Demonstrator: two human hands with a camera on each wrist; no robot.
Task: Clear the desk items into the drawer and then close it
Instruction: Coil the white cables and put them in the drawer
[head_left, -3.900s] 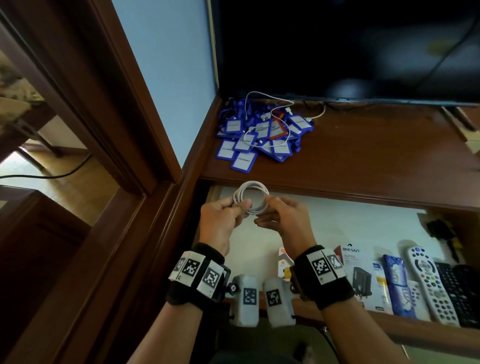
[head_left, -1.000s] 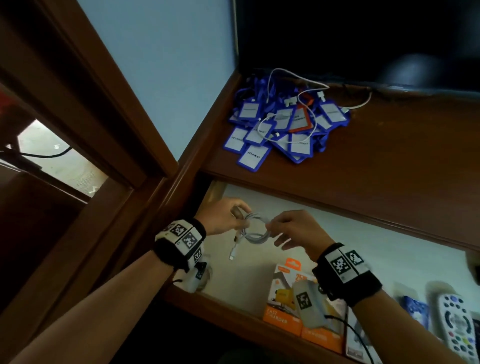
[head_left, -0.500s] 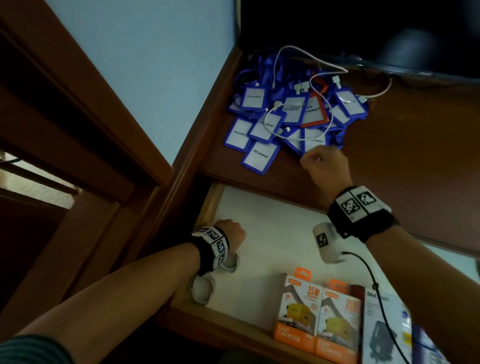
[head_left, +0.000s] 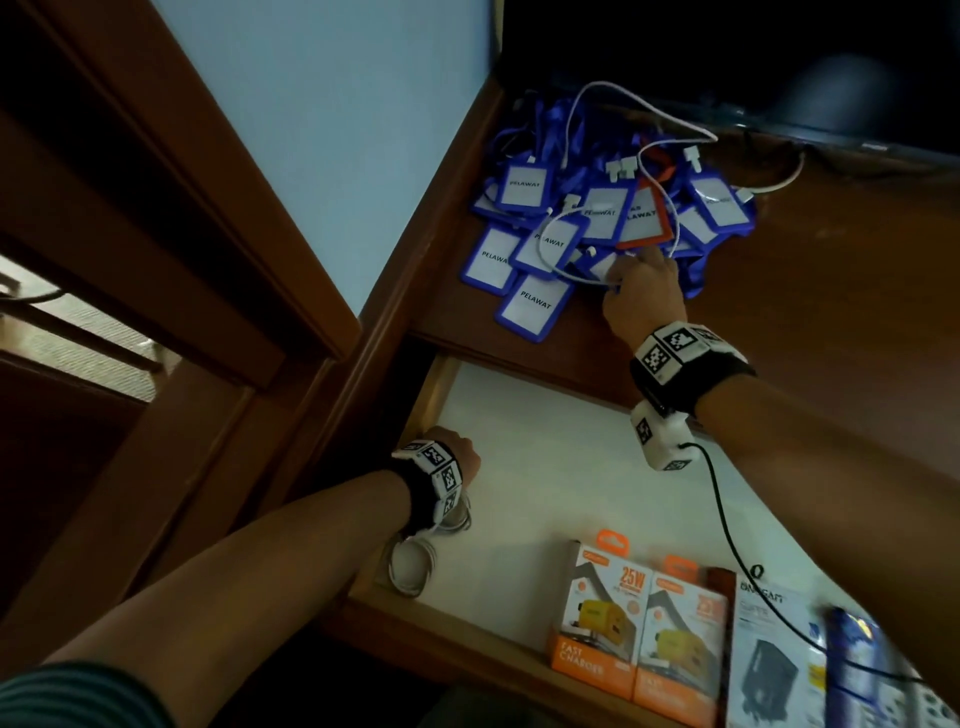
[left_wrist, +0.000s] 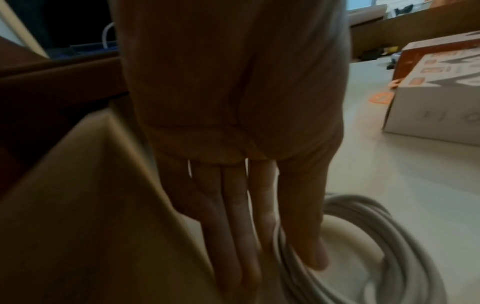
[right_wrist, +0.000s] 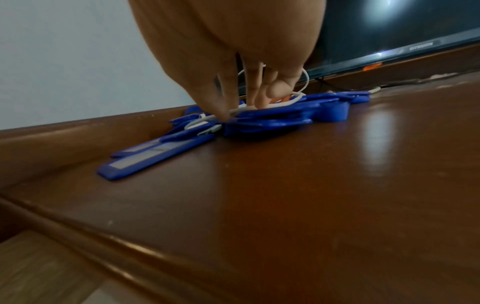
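Our right hand (head_left: 641, 288) pinches the loose white cable (right_wrist: 262, 106) atop the blue badge holders (head_left: 535, 304) at the worktop's (head_left: 831, 291) back left corner; we should lift it slowly so it pulls free without dragging any. Our left hand (left_wrist: 249, 185), fingers straight and holding nothing, rests beside the coiled cable (left_wrist: 389, 246) in the drawer's (head_left: 545, 467) front left corner.

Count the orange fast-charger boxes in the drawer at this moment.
2. One orange charger box stands at the drawer's front edge; the second box sits touching it on the right. More could be hidden beyond the frame's lower right.
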